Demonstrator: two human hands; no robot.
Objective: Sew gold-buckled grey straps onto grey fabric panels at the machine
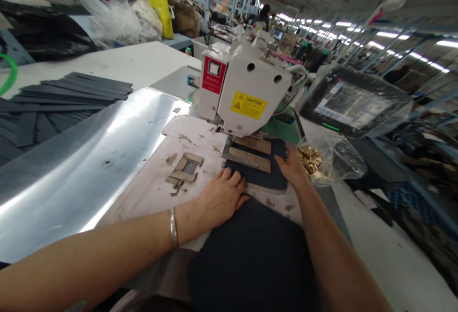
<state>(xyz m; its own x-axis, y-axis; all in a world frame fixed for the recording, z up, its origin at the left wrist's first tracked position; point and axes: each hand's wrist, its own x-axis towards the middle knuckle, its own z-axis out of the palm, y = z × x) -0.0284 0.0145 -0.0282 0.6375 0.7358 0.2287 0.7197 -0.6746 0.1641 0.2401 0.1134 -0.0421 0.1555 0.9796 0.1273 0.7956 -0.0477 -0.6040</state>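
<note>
— Dark panel (265,178): location?
— One, flat at the right edge of the pale plate (150,178), under one clamp (246,158) of one sewing machine (255,80).
— Hands: state, reason?
— Two. My left hand (223,195) rests its fingers unclenched on the panel's near-left corner; my right hand (294,166) meets its right edge, pinching or not I cannot tell. Placed so, I judge, to hold it flat and square.
— Remaining stock?
— One further dark piece (254,254), nearest me. Dark strips (75,88), tabletop's (153,57) left side: overlapping, uncountable. One bag (345,159), beside the plate's right edge, probably for easy reach; its gold fittings (310,160), uncountable. One screen (350,104).
</note>
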